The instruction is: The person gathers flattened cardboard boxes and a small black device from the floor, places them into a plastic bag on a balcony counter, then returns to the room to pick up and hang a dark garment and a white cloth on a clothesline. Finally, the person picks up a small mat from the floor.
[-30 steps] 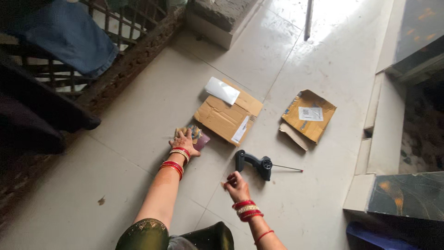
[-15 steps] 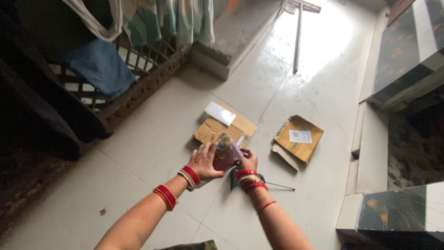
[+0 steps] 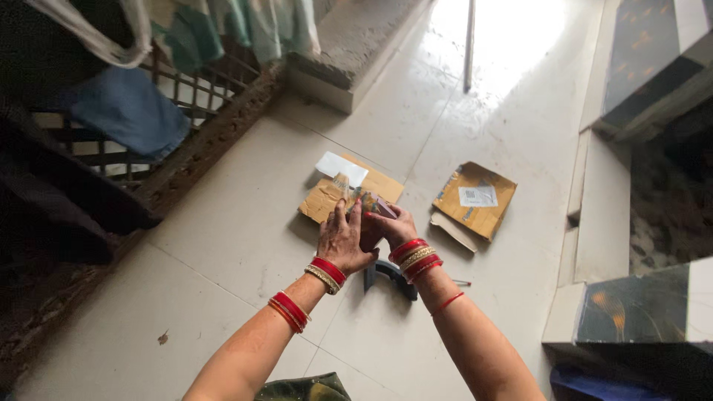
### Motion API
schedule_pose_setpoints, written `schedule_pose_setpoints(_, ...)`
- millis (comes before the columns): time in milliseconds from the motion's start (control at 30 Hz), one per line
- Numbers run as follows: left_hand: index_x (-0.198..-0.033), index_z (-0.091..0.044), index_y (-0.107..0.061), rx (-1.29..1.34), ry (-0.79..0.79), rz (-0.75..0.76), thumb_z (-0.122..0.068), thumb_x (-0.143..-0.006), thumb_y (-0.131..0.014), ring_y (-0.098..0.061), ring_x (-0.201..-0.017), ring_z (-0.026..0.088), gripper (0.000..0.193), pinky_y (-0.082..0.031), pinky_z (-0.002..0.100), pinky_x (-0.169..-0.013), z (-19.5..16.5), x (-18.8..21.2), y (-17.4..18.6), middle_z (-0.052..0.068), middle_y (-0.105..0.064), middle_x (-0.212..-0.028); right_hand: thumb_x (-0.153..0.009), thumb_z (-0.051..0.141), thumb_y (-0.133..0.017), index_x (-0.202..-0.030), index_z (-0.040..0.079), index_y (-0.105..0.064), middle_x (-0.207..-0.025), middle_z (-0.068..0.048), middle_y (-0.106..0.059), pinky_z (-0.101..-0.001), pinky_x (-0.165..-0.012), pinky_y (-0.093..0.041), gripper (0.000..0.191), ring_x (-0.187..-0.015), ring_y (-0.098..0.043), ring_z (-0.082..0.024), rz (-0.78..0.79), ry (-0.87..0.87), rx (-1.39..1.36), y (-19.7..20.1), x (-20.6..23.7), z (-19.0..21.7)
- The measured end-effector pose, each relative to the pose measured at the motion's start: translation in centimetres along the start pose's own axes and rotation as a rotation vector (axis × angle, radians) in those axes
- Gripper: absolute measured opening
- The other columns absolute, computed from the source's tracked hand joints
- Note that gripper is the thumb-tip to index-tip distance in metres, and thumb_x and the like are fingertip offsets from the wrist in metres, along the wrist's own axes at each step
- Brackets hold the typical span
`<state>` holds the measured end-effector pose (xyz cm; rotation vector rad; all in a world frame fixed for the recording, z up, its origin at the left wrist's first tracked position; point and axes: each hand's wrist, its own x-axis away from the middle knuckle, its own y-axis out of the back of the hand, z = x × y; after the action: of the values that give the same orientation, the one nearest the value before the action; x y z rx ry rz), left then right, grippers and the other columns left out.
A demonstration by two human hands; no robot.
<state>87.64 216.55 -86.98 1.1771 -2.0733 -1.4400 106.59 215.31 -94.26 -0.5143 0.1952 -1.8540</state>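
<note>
Gripping a small packet point(image 3: 369, 204), left hand point(image 3: 343, 241) and right hand point(image 3: 394, 226) close together.

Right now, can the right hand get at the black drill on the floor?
Probably yes, once freed. The black drill lies on the floor right under the right hand, nothing between them. But that hand and the left hand are both gripping a small packet.

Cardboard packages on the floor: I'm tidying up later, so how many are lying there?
2. One flat cardboard package lies just beyond the hands, partly hidden by them, with a white sheet on it. The other package lies to its right, label up.
</note>
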Motion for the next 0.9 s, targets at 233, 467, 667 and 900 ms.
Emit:
schedule_pose_setpoints(233, -0.149, -0.005, -0.034, 0.258, -0.079, -0.182, -0.067, -0.073, -0.087, -0.043, -0.132, 0.04, 0.111, -0.046, 0.052, -0.104, 1.5, -1.1, -6.5, 0.031, -0.032, -0.148, -0.081, 0.001, -0.081, -0.128, -0.006, -0.059, -0.105, -0.015, -0.072, -0.0361, -0.077, -0.063, 0.053, -0.088, -0.074, -0.026, -0.061, -0.118, -0.114, 6.6, -0.2, -1.2)
schedule_pose_setpoints(467, -0.117, 0.006, -0.072, 1.222, 0.465, 0.234, -0.026, -0.077, -0.088, -0.074, -0.083, 0.018, 0.053, -0.062, 0.033, -0.075, 5.1, -3.8, -9.2, 0.011, -0.078, -0.099, -0.077, -0.003, -0.078, -0.13, 0.009, -0.056, -0.112, -0.01, -0.073, -0.0395, -0.085, -0.064, 0.058, -0.096, -0.075, -0.024, -0.116, -0.166, -0.201, 6.3, 0.7, -0.5)
schedule_pose_setpoints(667, -0.115, 0.004, -0.07, 1.244, 0.481, 0.071, -0.022, -0.08, -0.087, -0.072, -0.079, 0.013, 0.047, -0.061, 0.031, -0.072, 5.2, -4.1, -12.2, 0.009, -0.077, -0.099, -0.078, 0.005, -0.083, -0.128, 0.002, -0.063, -0.112, -0.012, -0.074, -0.0412, -0.084, -0.063, 0.054, -0.095, -0.074, -0.024, -0.055, -0.214, -0.16, 4.1, 1.7, -1.8)
schedule_pose_setpoints(900, -0.108, -0.018, -0.059, 1.324, 0.827, 0.047, -0.037, -0.091, -0.074, -0.06, -0.07, 0.02, 0.03, -0.049, 0.038, -0.057, 11.0, -7.0, -13.7, 0.006, -0.064, -0.086, -0.079, 0.006, -0.084, -0.122, -0.004, -0.066, -0.107, -0.015, -0.074, -0.0427, -0.08, -0.063, 0.047, -0.091, -0.073, -0.027, -0.239, -0.101, -0.186, 7.7, 1.2, 0.5)
